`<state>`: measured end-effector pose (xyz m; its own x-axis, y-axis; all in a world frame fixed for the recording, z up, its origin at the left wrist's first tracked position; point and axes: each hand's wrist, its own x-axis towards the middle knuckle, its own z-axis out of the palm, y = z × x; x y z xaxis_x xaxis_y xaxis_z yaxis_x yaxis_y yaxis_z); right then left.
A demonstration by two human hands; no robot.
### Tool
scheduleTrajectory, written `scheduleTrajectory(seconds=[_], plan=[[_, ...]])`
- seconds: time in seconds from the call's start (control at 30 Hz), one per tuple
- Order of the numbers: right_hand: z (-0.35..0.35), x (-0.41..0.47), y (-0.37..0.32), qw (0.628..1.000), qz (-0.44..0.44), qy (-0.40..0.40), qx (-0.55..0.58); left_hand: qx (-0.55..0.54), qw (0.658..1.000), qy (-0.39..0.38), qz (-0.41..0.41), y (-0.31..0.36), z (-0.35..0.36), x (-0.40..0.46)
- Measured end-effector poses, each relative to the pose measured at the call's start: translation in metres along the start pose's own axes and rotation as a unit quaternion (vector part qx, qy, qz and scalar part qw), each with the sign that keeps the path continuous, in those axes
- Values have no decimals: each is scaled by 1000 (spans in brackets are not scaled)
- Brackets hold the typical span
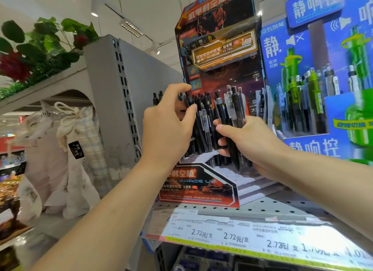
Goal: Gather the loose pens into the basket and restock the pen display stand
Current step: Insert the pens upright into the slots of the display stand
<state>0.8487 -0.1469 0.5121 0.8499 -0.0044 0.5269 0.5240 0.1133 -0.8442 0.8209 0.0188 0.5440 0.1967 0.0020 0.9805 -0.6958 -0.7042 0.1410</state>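
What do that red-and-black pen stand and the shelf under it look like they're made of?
The pen stand looks like glossy printed cardboard: flat folded panels, cut edges, graphics all over. The shelf looks like grey painted metal, judging by its regular punched holes, though plastic can't be ruled out.

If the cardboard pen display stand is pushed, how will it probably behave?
The pen display stand is tall, thin printed card, so it probably feels light and could tip backward. It stands on a smooth perforated shelf, so it may also slide.

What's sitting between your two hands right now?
In the head view, upright black pens in the display stand fill the gap between left hand and right hand.
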Motion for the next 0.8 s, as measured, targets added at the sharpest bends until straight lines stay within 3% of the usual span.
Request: scheduleTrajectory(seconds=[0.8], plan=[[8, 1, -2, 999, 48, -9, -6, -47, 996, -71, 3, -5, -13, 18]])
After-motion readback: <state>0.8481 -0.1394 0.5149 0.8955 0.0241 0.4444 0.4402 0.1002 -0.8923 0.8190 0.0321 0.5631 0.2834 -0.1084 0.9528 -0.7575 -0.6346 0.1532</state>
